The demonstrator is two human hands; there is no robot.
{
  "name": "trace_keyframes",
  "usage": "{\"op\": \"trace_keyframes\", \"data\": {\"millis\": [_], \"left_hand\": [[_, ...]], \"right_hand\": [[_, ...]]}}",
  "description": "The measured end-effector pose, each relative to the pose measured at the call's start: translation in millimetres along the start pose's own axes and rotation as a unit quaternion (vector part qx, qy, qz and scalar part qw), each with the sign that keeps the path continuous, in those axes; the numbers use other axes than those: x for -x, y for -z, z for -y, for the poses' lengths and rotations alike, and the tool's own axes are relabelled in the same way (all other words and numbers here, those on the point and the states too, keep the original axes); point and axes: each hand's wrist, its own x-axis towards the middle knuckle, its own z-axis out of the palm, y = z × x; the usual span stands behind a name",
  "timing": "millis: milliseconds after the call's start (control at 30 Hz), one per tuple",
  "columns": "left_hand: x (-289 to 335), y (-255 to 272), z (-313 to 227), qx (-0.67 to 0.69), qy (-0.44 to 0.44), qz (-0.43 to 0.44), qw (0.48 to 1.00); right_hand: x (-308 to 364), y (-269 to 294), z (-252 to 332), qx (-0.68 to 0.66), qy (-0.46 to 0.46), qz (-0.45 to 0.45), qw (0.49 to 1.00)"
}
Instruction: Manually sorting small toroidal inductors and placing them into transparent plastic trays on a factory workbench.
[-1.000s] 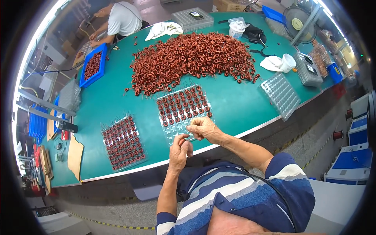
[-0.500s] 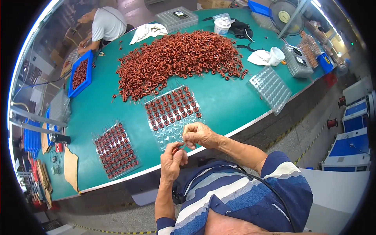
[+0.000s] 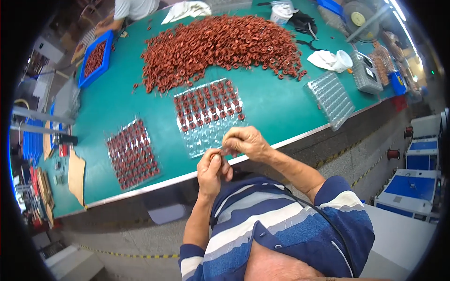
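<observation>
Both hands meet above the table's front edge, just in front of a clear plastic tray point(image 3: 200, 139). My left hand point(image 3: 211, 172) is closed round a red ring-shaped coil point(image 3: 213, 156), mostly hidden by the fingers. Beside it, my right hand point(image 3: 247, 143) pinches at the coil's thin wire end, which is too small to see clearly. Red coils with wire leads fill the tray's far rows; its near rows hold none. Beyond lies a large heap of the same coils point(image 3: 220, 47).
To the left lies a second tray point(image 3: 133, 157) full of coils. An unfilled clear tray point(image 3: 332, 100) sits at the right edge. A blue bin point(image 3: 107, 55) of coils, a white cloth point(image 3: 187, 10) and a white tub point(image 3: 343, 61) stand around the heap. A co-worker sits at far left.
The view has tilted down, so the table appears higher. My hands stay together with the coil; the fingers have shifted slightly, with the right hand still pinching beside the left.
</observation>
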Motion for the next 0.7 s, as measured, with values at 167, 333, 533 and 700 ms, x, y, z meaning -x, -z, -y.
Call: {"op": "trace_keyframes", "data": {"millis": [167,333,533,700], "left_hand": [[-11,7,7,-0.144,-0.067,-0.014,0.987],[-15,22,12,-0.225,-0.115,-0.096,0.963],[-15,29,8,-0.491,-0.188,-0.032,0.85],[-17,26,-32,-0.548,-0.089,0.133,0.821]], "right_hand": [[-8,9,-16,-0.011,-0.014,-0.034,0.999],[0,5,-26,0.043,-0.038,-0.145,0.988],[-1,-12,-27,-0.038,-0.122,-0.049,0.991],[3,3,-26,-0.109,-0.227,-0.027,0.967]]}}
